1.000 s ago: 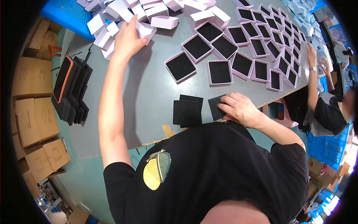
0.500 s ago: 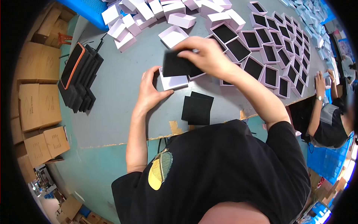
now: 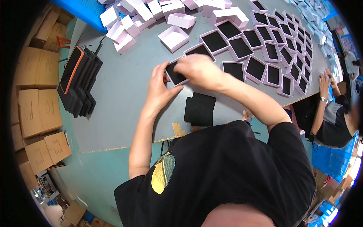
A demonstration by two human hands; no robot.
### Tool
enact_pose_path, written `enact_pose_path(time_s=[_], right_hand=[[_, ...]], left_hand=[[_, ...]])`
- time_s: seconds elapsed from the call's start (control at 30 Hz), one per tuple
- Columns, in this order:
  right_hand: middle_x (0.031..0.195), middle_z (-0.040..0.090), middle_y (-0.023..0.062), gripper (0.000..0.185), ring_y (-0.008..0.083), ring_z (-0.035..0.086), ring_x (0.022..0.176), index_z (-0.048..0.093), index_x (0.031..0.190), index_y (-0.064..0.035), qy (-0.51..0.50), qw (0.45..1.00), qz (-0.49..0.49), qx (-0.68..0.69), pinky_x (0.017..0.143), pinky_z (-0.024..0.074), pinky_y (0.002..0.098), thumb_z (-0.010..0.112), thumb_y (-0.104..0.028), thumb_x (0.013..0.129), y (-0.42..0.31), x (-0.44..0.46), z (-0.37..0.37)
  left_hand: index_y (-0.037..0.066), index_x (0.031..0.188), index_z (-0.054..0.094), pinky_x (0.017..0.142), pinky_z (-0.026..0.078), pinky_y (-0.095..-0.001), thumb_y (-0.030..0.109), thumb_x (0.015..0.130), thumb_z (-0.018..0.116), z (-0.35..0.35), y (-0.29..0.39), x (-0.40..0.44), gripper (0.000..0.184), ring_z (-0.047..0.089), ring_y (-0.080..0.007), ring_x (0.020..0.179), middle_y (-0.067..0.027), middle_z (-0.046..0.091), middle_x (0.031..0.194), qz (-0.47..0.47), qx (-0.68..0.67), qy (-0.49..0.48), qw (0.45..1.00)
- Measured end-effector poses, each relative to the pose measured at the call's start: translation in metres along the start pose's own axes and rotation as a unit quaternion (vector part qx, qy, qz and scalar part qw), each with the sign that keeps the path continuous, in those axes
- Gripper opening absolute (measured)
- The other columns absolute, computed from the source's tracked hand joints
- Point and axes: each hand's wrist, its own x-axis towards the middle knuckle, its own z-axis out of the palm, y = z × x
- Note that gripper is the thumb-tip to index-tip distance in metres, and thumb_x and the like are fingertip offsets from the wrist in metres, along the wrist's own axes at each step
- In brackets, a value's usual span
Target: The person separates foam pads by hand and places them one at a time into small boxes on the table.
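Note:
My left hand [image 3: 159, 85] grips the left side of a small pale pink box [image 3: 176, 83], fingers along its far edge and thumb at the near corner. A black foam pad [image 3: 174, 70] lies inside this box, its right part hidden under my right hand [image 3: 198, 72]. The fingers of my right hand are curled together and press on the pad, slightly blurred. Two loose black foam pads [image 3: 199, 111] overlap on the table just in front of the box. Beyond it stands an open box [image 3: 174, 38] with a bare white inside.
Boxes lined with black pads [image 3: 256, 69] spread over the right side of the grey table [image 3: 117, 113]. Unlined boxes [image 3: 147, 17] are heaped at the back beside a blue crate [image 3: 85, 13]. Stacked black pads [image 3: 81, 85] stand at left. A co-worker's hands [image 3: 326, 81] are at far right.
My right hand has brought the black pad down into the box, where it was held above it before. The box has turned slightly and shifted right, my left hand moving with it.

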Motion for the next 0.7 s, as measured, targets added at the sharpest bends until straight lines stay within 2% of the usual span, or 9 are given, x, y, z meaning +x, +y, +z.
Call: enact_pose_path(time_s=[0.07, 0.13, 0.23, 0.27, 0.33, 0.43, 0.53, 0.67, 0.7], right_hand=[[0.087, 0.065, 0.0097, 0.014, 0.0315, 0.065, 0.082, 0.067, 0.093, -0.0070, 0.061, 0.994, 0.084, 0.033, 0.072, 0.0522, 0.0402, 0.068, -0.004, 0.080, -0.003, -0.012, -0.040], [0.090, 0.067, 0.0095, 0.011, 0.0303, 0.066, 0.082, 0.069, 0.093, -0.0065, 0.057, 0.989, 0.117, 0.066, 0.072, 0.0529, 0.0392, 0.071, -0.008, 0.082, -0.015, -0.030, -0.077], [0.095, 0.067, 0.0087, 0.025, 0.0286, 0.065, 0.090, 0.069, 0.095, -0.0067, -0.027, 0.992, 0.086, 0.091, 0.078, 0.0509, 0.0413, 0.079, -0.020, 0.076, -0.050, -0.061, -0.084], [0.098, 0.065, 0.0074, 0.034, 0.0270, 0.061, 0.096, 0.069, 0.099, -0.0081, -0.088, 0.989, 0.091, 0.082, 0.085, 0.0475, 0.0408, 0.082, -0.027, 0.074, -0.063, -0.068, -0.079], [0.101, 0.063, 0.0069, 0.043, 0.0246, 0.058, 0.098, 0.068, 0.103, -0.0068, -0.138, 0.988, 0.067, 0.025, 0.088, 0.0443, 0.0390, 0.082, -0.031, 0.069, -0.087, -0.073, -0.067], [0.101, 0.063, 0.0081, 0.040, 0.0241, 0.059, 0.095, 0.067, 0.104, -0.0045, -0.151, 0.987, 0.045, -0.023, 0.083, 0.0457, 0.0390, 0.080, -0.023, 0.071, -0.099, -0.087, -0.040], [0.099, 0.065, 0.0082, 0.034, 0.0242, 0.061, 0.092, 0.067, 0.105, -0.0034, -0.107, 0.992, 0.050, -0.049, 0.081, 0.0468, 0.0388, 0.077, -0.016, 0.074, -0.095, -0.089, -0.041], [0.091, 0.068, 0.0066, 0.026, 0.0262, 0.064, 0.085, 0.070, 0.101, -0.0053, 0.030, 0.995, 0.099, 0.004, 0.076, 0.0491, 0.0383, 0.074, -0.004, 0.076, -0.068, -0.071, -0.070], [0.091, 0.069, 0.0058, 0.025, 0.0258, 0.064, 0.084, 0.072, 0.099, -0.0063, 0.076, 0.992, 0.102, -0.001, 0.075, 0.0494, 0.0378, 0.075, -0.003, 0.075, -0.058, -0.064, -0.074]], left_hand=[[0.006, 0.139, 0.047, 0.081, 0.052, -0.0297, 0.003, 0.062, 0.088, 0.008, 0.003, 0.006, 0.087, 0.056, -0.0153, 0.087, -0.0065, 0.053, 0.118, 0.008, -0.006, 0.001, 1.000], [0.002, 0.133, 0.051, 0.077, 0.053, -0.0300, 0.003, 0.067, 0.080, 0.015, 0.005, 0.013, 0.073, 0.061, -0.0169, 0.087, -0.0127, 0.053, 0.124, 0.008, -0.059, 0.003, 0.998], [0.004, 0.125, 0.059, 0.074, 0.052, -0.0289, 0.002, 0.072, 0.075, -0.002, 0.003, 0.029, 0.055, 0.061, -0.0154, 0.085, -0.0110, 0.058, 0.122, -0.016, -0.093, -0.077, 0.993], [0.006, 0.118, 0.064, 0.071, 0.052, -0.0276, 0.003, 0.074, 0.072, -0.006, -0.011, 0.042, 0.045, 0.063, -0.0143, 0.084, -0.0099, 0.061, 0.122, 0.051, 0.001, -0.001, 0.999], [0.009, 0.121, 0.063, 0.080, 0.052, -0.0329, 0.011, 0.073, 0.077, -0.021, -0.008, 0.072, 0.050, 0.064, -0.0210, 0.101, -0.0117, 0.059, 0.129, 0.002, 0.089, 0.080, 0.993], [0.008, 0.120, 0.064, 0.099, 0.046, -0.0406, 0.022, 0.074, 0.081, -0.008, -0.005, 0.111, 0.051, 0.059, -0.0314, 0.117, -0.0180, 0.057, 0.131, 0.151, 0.238, 0.114, 0.953], [0.007, 0.123, 0.062, 0.107, 0.040, -0.0431, 0.029, 0.070, 0.085, 0.004, -0.027, 0.135, 0.061, 0.049, -0.0361, 0.129, -0.0197, 0.056, 0.133, 0.098, 0.203, 0.010, 0.974], [0.004, 0.139, 0.045, 0.104, 0.044, -0.0438, 0.025, 0.063, 0.088, -0.029, -0.041, 0.107, 0.090, 0.052, -0.0361, 0.125, -0.0197, 0.053, 0.134, 0.064, 0.144, 0.110, 0.981], [0.005, 0.141, 0.042, 0.103, 0.046, -0.0432, 0.023, 0.062, 0.088, -0.043, -0.040, 0.092, 0.093, 0.054, -0.0349, 0.122, -0.0192, 0.053, 0.133, 0.033, 0.129, 0.093, 0.987]])
